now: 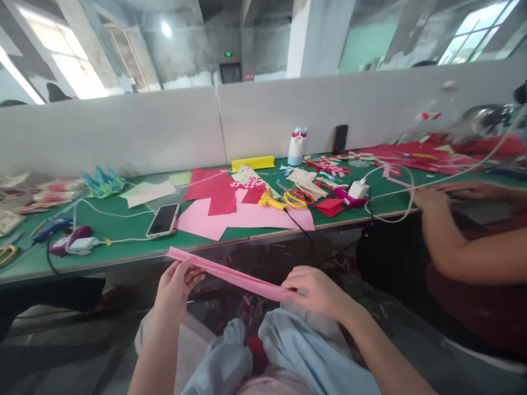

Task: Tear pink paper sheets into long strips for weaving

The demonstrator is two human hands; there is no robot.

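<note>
A long folded strip of pink paper stretches across in front of me, below the table's front edge and above my lap. My left hand pinches it near its left end, fingers closed round it. My right hand grips its right end, fingers closed on the paper. Light blue cloth lies over my lap under both hands.
On the green table lie pink and red paper sheets, a phone, yellow-handled scissors, chargers with white cables and a white bottle. Another person's arm reaches onto the table at the right.
</note>
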